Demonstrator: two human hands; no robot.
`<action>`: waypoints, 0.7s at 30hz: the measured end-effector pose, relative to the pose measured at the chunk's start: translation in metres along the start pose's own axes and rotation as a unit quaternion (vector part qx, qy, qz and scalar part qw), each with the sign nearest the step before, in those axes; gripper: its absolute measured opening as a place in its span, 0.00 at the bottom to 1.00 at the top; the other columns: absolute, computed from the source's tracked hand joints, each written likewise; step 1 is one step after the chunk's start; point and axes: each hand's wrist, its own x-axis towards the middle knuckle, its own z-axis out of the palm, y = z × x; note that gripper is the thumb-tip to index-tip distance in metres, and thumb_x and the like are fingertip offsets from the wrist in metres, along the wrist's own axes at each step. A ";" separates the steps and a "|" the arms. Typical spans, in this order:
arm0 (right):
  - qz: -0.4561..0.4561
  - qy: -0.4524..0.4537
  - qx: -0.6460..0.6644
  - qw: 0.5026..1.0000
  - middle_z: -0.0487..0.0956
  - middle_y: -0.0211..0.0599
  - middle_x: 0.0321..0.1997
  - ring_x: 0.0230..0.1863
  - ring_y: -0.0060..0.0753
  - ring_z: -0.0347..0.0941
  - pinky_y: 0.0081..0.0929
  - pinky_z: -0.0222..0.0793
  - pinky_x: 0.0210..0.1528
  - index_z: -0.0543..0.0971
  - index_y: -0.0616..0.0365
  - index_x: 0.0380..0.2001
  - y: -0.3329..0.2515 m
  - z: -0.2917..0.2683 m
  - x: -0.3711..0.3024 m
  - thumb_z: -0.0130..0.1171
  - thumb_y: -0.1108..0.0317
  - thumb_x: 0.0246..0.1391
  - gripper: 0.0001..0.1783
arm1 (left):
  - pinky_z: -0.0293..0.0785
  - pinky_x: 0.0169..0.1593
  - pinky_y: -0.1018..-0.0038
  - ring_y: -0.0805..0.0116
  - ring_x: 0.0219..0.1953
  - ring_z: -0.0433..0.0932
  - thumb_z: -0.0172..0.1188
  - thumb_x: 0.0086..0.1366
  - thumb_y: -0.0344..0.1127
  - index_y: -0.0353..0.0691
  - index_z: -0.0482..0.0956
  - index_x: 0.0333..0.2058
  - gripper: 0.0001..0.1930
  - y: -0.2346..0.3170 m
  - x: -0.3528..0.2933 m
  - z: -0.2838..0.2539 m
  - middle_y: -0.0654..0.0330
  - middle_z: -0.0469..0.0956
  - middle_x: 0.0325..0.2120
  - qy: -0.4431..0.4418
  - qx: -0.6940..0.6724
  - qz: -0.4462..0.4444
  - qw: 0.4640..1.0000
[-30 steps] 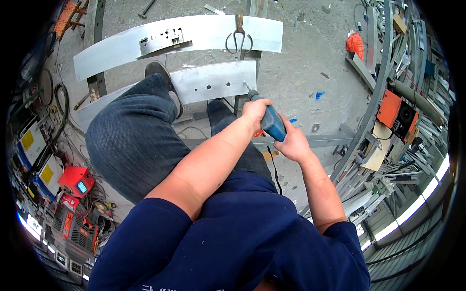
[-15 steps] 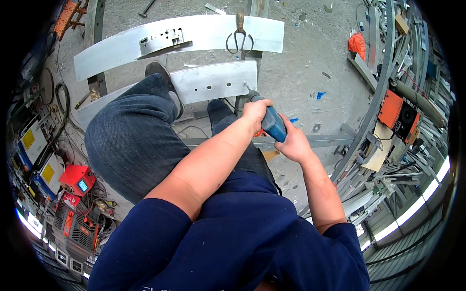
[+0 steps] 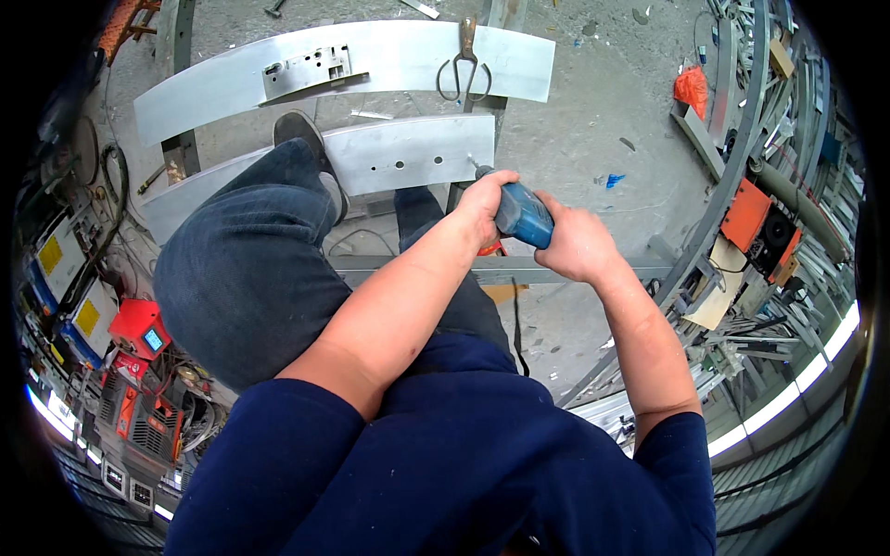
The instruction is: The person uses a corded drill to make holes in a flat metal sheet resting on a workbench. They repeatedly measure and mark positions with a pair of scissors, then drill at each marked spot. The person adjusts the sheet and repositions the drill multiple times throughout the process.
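A blue power drill is held in both my hands, its bit pointing toward the right end of a pale metal strip. My left hand wraps round the front of the drill. Behind it, my right hand grips the rear end; the handle is mostly hidden. Several dark round holes run along the strip left of the bit. Whether the bit has entered the metal, I cannot tell. My shoe is at the strip's left part, with my leg covering some of it.
Farther off lies a longer curved metal sheet, bearing a small plate with cut-outs and rusty-handled scissors. Steel beams cross under the work. Metal offcuts and an orange-black machine crowd the right; a red box and cables the left.
The drill's rear end and my right hand have swung a little farther away and to the right. My left hand keeps its hold, and the bit stays near the strip's right end.
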 end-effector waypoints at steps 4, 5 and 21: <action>-0.008 -0.008 -0.004 1.000 0.83 0.54 0.37 0.41 0.59 0.80 0.46 0.77 0.47 0.68 0.49 0.64 0.000 -0.007 0.009 0.65 0.67 0.35 0.45 | 0.78 0.48 0.53 0.58 0.39 0.80 0.63 0.63 0.46 0.39 0.74 0.45 0.19 0.005 -0.009 0.004 0.55 0.78 0.40 0.014 -0.004 -0.005 1.000; -0.011 -0.005 -0.011 1.000 0.83 0.54 0.37 0.41 0.59 0.80 0.46 0.77 0.47 0.68 0.49 0.64 -0.002 -0.008 0.009 0.65 0.67 0.35 0.45 | 0.78 0.48 0.53 0.58 0.39 0.80 0.62 0.63 0.46 0.39 0.74 0.45 0.19 0.006 -0.007 0.003 0.55 0.78 0.40 0.007 -0.012 -0.011 1.000; 0.018 0.011 0.048 0.999 0.82 0.56 0.39 0.43 0.58 0.80 0.44 0.76 0.48 0.65 0.52 0.68 0.014 0.019 -0.025 0.63 0.68 0.35 0.48 | 0.79 0.47 0.59 0.58 0.41 0.80 0.63 0.62 0.41 0.30 0.72 0.48 0.22 -0.031 0.000 0.005 0.50 0.77 0.41 0.001 0.010 0.042 0.999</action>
